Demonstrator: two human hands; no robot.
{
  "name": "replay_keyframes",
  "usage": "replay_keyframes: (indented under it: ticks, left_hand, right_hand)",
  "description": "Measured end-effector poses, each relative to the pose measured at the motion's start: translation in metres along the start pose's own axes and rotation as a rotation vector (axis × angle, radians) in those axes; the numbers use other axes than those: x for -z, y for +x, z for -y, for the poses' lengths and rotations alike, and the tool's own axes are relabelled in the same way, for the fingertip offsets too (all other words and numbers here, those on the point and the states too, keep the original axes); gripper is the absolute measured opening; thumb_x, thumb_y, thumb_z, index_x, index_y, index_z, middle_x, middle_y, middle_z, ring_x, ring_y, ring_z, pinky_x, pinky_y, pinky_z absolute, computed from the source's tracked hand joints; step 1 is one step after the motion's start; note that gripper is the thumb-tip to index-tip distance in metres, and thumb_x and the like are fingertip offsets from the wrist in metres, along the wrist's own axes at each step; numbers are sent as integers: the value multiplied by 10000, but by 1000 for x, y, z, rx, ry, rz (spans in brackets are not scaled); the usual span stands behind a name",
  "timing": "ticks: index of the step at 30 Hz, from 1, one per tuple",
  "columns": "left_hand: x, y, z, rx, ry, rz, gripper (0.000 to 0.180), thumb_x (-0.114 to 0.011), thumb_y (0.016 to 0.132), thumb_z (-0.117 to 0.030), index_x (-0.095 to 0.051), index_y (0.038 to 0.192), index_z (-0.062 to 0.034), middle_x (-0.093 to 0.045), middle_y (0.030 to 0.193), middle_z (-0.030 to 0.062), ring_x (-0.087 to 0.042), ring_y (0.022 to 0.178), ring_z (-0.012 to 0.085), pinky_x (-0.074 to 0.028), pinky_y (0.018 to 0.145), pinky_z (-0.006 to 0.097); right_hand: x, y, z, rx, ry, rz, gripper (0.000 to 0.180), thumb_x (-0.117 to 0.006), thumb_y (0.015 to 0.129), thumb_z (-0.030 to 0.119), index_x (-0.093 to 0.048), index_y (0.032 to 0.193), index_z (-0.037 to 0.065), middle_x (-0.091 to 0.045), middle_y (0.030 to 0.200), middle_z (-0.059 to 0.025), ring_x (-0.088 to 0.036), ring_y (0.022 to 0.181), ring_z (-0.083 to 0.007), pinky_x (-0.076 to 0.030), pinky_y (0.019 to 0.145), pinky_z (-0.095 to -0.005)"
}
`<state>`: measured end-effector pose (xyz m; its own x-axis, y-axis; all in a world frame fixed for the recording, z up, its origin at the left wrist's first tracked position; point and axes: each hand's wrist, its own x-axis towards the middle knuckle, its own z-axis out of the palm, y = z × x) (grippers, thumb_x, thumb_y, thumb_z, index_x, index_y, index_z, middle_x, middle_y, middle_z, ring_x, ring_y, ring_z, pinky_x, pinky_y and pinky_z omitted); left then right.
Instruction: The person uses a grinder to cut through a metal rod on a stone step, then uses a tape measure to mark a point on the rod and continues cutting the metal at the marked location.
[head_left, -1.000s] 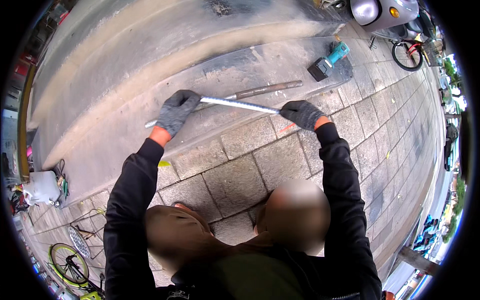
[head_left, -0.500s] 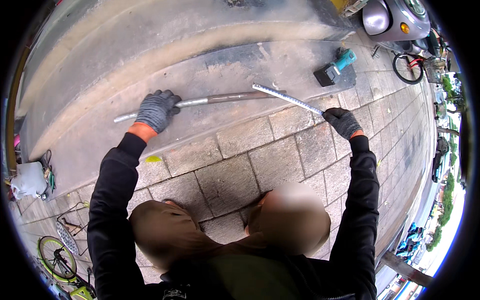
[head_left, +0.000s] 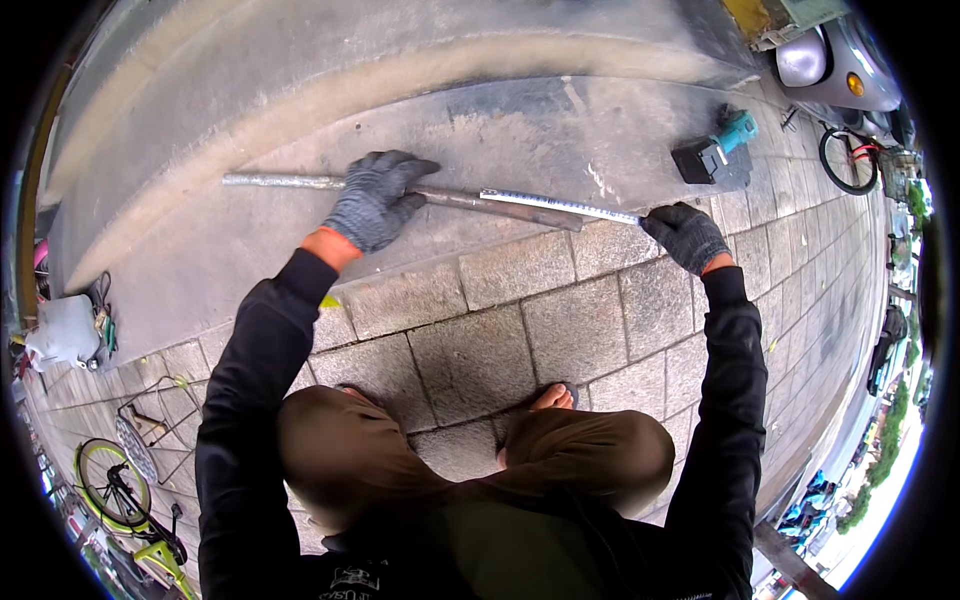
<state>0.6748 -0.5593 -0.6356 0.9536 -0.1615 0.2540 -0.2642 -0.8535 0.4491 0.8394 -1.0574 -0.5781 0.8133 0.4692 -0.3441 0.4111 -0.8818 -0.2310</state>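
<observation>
A long metal pipe (head_left: 465, 200) lies on the concrete step (head_left: 500, 135); its left part is silvery, its right part brownish. Over its middle sits my left hand (head_left: 378, 200) in a grey glove with an orange cuff, thumb and fingers on either side of the pipe. My right hand (head_left: 686, 236), gloved alike, is closed round the near end of a narrow white ruler (head_left: 560, 204) with dark markings. The ruler points left, just above the pipe's right part, at a slight angle to it. Whether they touch I cannot tell.
A teal cordless power tool (head_left: 722, 148) with a black battery lies at the step's right end. Paving slabs (head_left: 475, 355) run below the step. A white bag (head_left: 65, 330) and a yellow-green bicycle (head_left: 115, 490) are at left. A scooter (head_left: 840, 65) stands at upper right.
The pipe has turned, its right end now lower and its left end higher. My left hand has moved right along it. The ruler has swung flatter, closer in line with the pipe.
</observation>
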Motion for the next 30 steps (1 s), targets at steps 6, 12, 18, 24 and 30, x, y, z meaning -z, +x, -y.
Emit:
replay_keyframes:
  ticks: [6,12,18,24,30]
  left_hand:
    - [-27,6,18,-152,-52,34,339,-697,951,-46,-760,1275,-124,-721,1263,126,-643,1261,356,-483,1121,497]
    - [-25,1,12,-123,-46,21,337,-692,946,-36,-756,1266,-119,-731,1236,123,-650,1252,357,-489,1105,497]
    - [-28,3,10,-139,-50,-24,343,-685,912,-59,-772,1229,-155,-726,1241,119,-663,1216,358,-497,1076,500]
    - [-29,1,9,-111,-50,-35,347,-692,902,-65,-777,1224,-165,-727,1231,116,-667,1202,352,-501,1061,500]
    - [-30,-2,12,-117,-33,-51,331,-707,890,-70,-789,1191,-182,-726,1245,104,-669,1184,357,-516,1025,500]
  right_hand:
    - [-18,-8,-12,48,41,-40,336,-765,1013,443,-844,1125,135,-783,1042,-177,-745,988,-382,-590,888,-488]
    - [-20,-3,-2,53,38,-106,339,-766,1010,443,-842,1083,121,-779,1018,-184,-741,960,-400,-589,874,-499]
    - [-23,-2,-12,93,25,-147,354,-763,1010,451,-841,1082,113,-778,1014,-183,-742,964,-406,-586,864,-504]
    - [-21,-2,-9,57,62,-122,350,-781,998,447,-844,1089,115,-774,1011,-179,-746,964,-398,-588,866,-499]
    - [-18,-1,4,19,29,-101,341,-779,1002,438,-841,1089,115,-777,1022,-175,-745,967,-398,-588,873,-496]
